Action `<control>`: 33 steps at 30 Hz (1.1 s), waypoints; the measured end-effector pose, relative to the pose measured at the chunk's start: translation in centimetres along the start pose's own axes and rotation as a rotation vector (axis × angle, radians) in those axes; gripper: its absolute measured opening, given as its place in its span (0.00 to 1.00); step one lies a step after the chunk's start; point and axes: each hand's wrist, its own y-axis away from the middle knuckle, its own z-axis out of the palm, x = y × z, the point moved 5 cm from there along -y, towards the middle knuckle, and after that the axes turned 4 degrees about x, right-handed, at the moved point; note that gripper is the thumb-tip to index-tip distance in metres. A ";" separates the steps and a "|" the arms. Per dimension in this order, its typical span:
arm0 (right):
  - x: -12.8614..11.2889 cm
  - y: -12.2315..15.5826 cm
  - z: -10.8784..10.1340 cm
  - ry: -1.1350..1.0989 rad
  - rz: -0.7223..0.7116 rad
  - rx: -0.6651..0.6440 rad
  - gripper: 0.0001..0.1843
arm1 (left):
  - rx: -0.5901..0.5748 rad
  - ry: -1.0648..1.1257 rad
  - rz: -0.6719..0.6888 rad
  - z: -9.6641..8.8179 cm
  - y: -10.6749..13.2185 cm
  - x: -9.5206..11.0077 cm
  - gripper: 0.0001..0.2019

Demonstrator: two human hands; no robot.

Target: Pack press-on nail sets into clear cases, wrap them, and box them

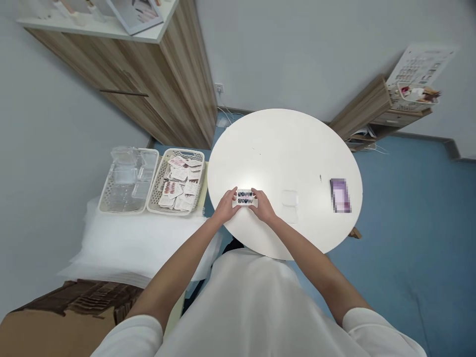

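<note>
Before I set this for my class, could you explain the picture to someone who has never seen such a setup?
There is no machine here: a person works with two bare hands. The one picture comes from a camera worn on the head, looking forward and down, so the arms reach away from us. The left hand and right hand hold a small white card by its sides; it carries two rows of small dark and pale pieces. On the white table lie a clear plastic box and, further right, a purple thing too blurred to identify. To the left stand two baskets, one with clear boxes, one with printed cards.
</note>
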 end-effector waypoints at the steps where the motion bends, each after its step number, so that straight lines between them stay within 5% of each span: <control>1: 0.5 0.8 -0.9 -0.005 0.003 0.010 0.35 | 0.002 0.006 0.018 0.7 0.2 0.9 0.34; 9: 8.0 7.8 -6.9 0.015 0.093 0.025 0.34 | -0.126 -0.002 0.100 8.8 1.2 7.4 0.30; 17: 14.2 10.0 -10.2 0.057 0.194 -0.008 0.35 | -0.200 -0.190 0.049 15.5 -0.3 10.1 0.31; 33: 15.7 8.6 -9.8 0.119 0.247 -0.114 0.34 | -0.269 -0.226 -0.082 17.6 -0.9 9.5 0.30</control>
